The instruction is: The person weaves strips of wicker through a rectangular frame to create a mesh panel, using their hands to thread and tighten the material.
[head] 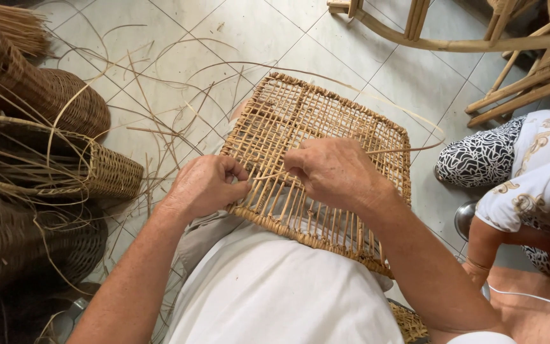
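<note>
A flat, square, tan woven rattan panel (pixel 316 169) rests on the person's lap. Over its middle, the left hand (pixel 205 186) and right hand (pixel 333 171) each pinch a thin pale rattan strand (pixel 402 151), which runs crosswise and trails off right past the right hand.

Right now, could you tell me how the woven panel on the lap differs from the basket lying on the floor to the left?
The woven panel is flat with an open grid that shows gaps; the basket is rounded and tightly woven. The panel rests on the person's lap under the left hand and the right hand, while the basket lies on its side, untouched. The panel is paler; the basket is a slightly deeper tan. Both are woven cane.
</note>
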